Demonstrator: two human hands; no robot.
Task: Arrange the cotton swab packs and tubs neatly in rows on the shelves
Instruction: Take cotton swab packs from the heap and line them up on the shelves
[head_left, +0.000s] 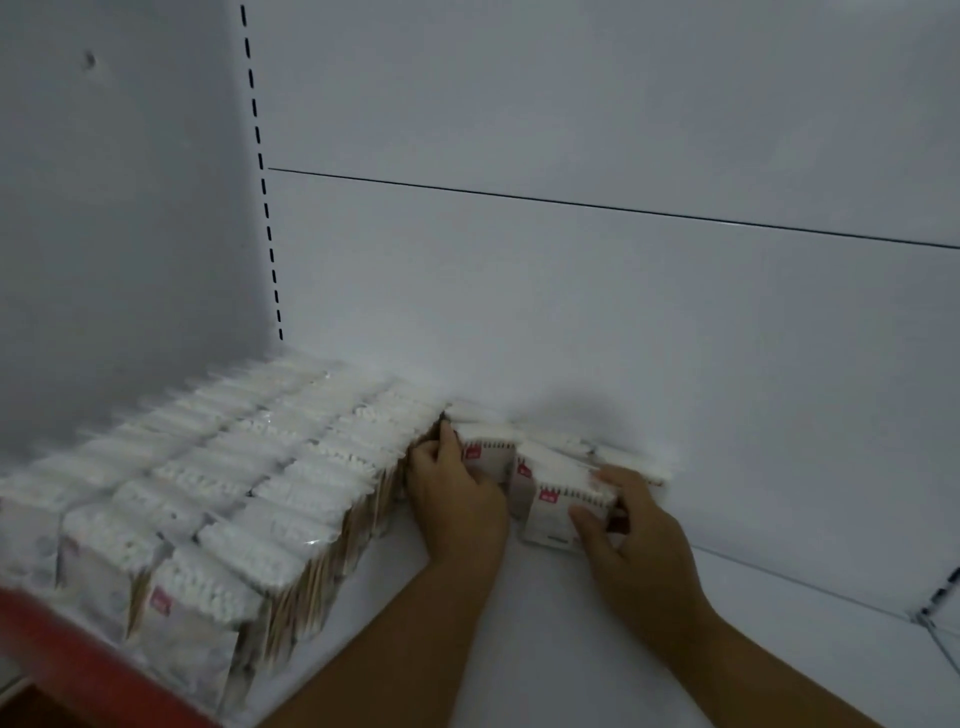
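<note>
Head view: our right grip (641, 535) pinches a clear red-labelled cotton swab pack (563, 506); our left grip (460, 499) clasps the neighbouring pack (485, 457).

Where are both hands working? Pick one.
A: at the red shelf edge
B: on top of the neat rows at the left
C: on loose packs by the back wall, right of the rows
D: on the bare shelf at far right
C: the left hand and right hand hold loose packs against the back wall, just right of the neat rows.
</note>
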